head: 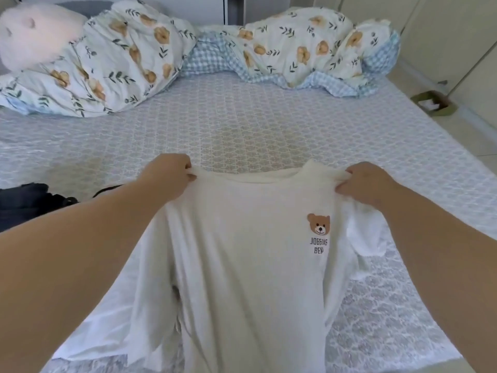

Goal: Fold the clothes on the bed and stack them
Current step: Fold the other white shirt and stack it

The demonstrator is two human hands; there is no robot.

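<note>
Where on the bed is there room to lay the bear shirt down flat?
The bare sheet between the flowery duvet and the hands is free. The left edge is crowded by dark clothes. Both hands, left hand and right hand, grip the shirt.

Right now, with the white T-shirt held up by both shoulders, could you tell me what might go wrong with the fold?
1. Each hand, left and right, has only a small bunched grip on the T-shirt, so a shoulder might slip.
2. The sleeves hang crumpled; laid down like this, they may crease under the body.
3. Another white garment lies beneath; the hem could drag it along.
</note>
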